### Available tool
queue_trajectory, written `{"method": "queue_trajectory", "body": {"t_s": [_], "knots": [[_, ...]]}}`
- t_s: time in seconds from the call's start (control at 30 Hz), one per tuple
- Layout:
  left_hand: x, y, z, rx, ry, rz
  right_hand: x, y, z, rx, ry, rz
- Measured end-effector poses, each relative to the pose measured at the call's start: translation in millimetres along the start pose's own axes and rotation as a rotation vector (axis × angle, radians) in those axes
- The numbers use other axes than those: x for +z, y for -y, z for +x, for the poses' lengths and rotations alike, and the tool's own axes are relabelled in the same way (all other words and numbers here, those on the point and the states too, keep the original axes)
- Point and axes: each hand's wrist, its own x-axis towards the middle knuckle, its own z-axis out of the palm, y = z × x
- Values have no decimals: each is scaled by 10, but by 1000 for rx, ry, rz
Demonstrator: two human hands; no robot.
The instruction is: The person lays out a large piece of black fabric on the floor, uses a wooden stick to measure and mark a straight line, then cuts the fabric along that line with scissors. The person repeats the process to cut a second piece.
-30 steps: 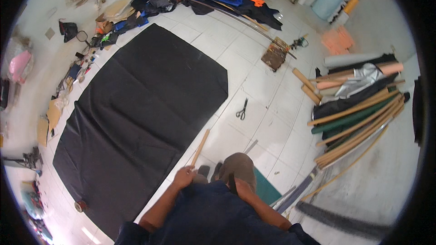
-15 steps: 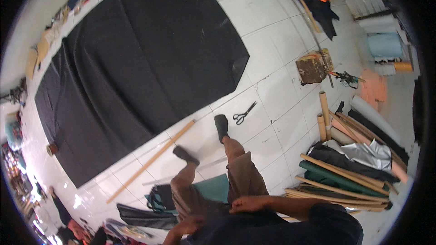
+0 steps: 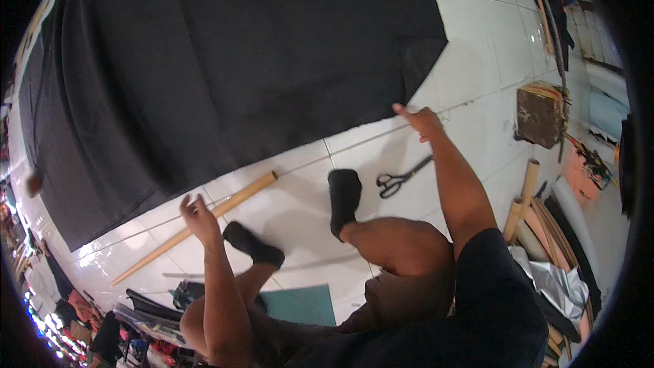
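A large black sheet of cloth (image 3: 259, 48) covers the tiled floor in front of me, with a fold line and ripples toward its left side. My right hand (image 3: 421, 123) reaches to its near right corner, fingers stretched out at the edge; whether they touch it I cannot tell. Fingers apart and nothing in them, my left hand (image 3: 199, 219) hovers by the sheet's near edge, over a long cardboard tube (image 3: 231, 203). Black-handled scissors (image 3: 402, 178) lie on the floor below my right hand, partly behind my forearm.
My feet in dark socks (image 3: 345, 194) stand between tube and scissors. A green sheet (image 3: 300, 305) lies under my legs. Rolls of material and a silver sheet (image 3: 555, 283) crowd the right side, near a brown worn block (image 3: 539, 116). Clutter lines the lower left.
I have bent down toward the sheet. Both hands have moved from my lap out to its near edge, the left by the tube, the right at the corner.
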Motion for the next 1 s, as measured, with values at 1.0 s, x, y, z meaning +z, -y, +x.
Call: {"method": "queue_trajectory", "body": {"t_s": [1.0], "knots": [[65,758,1536,-150,-711,229,-33,-363,1736,-490,-178,1205]]}}
